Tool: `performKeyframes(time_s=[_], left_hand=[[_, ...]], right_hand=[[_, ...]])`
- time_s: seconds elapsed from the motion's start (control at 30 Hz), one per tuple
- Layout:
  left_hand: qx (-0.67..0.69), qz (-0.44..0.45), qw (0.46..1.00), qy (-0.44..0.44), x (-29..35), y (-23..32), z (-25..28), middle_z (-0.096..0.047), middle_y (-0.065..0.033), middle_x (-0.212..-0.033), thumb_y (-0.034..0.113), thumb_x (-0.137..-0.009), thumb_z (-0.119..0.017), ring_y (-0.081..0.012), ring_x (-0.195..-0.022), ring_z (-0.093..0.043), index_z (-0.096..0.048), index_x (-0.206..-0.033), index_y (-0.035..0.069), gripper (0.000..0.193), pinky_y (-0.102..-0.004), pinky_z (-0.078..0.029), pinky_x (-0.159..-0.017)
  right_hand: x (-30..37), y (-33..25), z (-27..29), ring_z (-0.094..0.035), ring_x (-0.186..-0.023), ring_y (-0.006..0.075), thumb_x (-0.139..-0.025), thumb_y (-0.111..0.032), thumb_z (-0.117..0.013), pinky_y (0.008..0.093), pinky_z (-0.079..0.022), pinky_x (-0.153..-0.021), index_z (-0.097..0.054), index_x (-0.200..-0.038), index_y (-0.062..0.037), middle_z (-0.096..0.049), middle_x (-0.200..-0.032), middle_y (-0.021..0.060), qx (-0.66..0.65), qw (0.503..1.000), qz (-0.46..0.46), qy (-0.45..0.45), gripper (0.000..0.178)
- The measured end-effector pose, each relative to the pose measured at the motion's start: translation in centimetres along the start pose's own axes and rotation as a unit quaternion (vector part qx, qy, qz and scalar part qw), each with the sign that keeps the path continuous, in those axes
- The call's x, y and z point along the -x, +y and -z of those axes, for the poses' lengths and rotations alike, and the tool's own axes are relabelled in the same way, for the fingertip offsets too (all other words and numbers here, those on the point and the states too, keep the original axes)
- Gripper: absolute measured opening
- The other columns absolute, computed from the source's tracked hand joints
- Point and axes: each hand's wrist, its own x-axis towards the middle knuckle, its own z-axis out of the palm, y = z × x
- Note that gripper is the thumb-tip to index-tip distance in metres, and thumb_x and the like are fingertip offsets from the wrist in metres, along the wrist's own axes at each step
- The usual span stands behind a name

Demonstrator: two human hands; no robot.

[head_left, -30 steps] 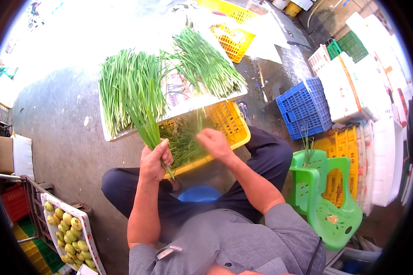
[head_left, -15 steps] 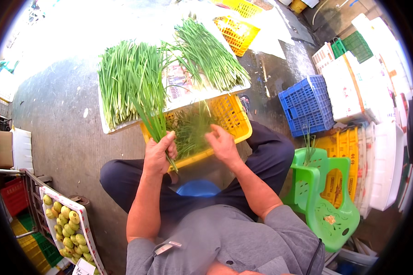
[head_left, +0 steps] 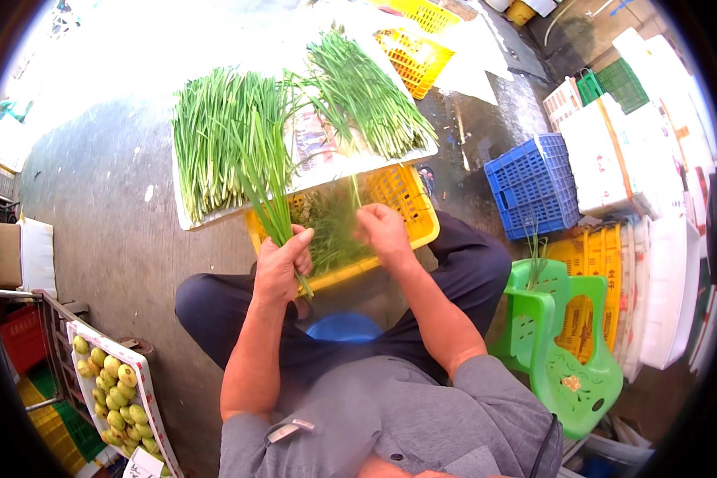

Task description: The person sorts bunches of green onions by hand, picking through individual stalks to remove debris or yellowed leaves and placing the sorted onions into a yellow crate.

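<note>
My left hand (head_left: pixel 283 267) is closed round a small bunch of garlic chives (head_left: pixel 272 203), its leaves slanting up and left. My right hand (head_left: pixel 389 233) is pinched above the yellow crate (head_left: pixel 425 233) between my knees. Blur hides what its fingertips hold, if anything; a thin pale stalk (head_left: pixel 354 191) shows just beyond them. Loose green leaves and scraps (head_left: pixel 334 239) lie in the crate. Across its far side rests a white foam tray (head_left: pixel 327 182) bearing two piles of chives, a left pile (head_left: pixel 215 135) and a right pile (head_left: pixel 378 99).
To my right stand a green plastic chair (head_left: pixel 570 350), a blue crate (head_left: pixel 534 185) and white foam boxes (head_left: pixel 601 155). A tray of green-yellow fruit (head_left: pixel 119 390) sits at lower left. Below the yellow crate is something blue and round (head_left: pixel 344 327). Another yellow crate (head_left: pixel 414 60) stands beyond the tray.
My right hand has moved slightly up, its fingers drawn closer together. My left hand has shifted a little right with the chives still held.
</note>
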Motion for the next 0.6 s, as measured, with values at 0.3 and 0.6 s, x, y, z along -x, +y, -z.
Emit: performKeyframes(time_s=[0.3, 0.6], left_hand=[[-0.060, -0.001, 0.997, 0.046, -0.7, -0.5, -1.2, -0.047, 0.0049, -0.059, 0.014, -0.086, -0.068, -0.0050, -0.047, -0.039, -0.062, -0.093, 0.003, 0.015, -0.0211, -0.031, -0.044], [-0.068, 0.000, 0.996, 0.052, -1.5, -1.8, 0.0, -0.050, 0.0013, -0.061, 0.016, -0.087, -0.068, -0.0090, -0.047, -0.044, -0.059, -0.092, 0.005, 0.015, -0.0235, -0.035, -0.044]], right_hand=[[5.8, 0.5, -1.1, -0.063, -0.072, 0.0309, -0.083, -0.015, -0.065, 0.0370, -0.049, -0.065, -0.063, -0.088, 0.0005, -0.064, -0.080, 0.0182, 0.292, 0.937, 0.190, -0.008, 0.016], [7.5, -0.1, -2.6, -0.062, -0.072, 0.0329, -0.081, -0.013, -0.066, 0.0387, -0.049, -0.065, -0.063, -0.086, -0.0012, -0.062, -0.079, 0.0159, 0.351, 0.896, 0.265, -0.058, 0.013]])
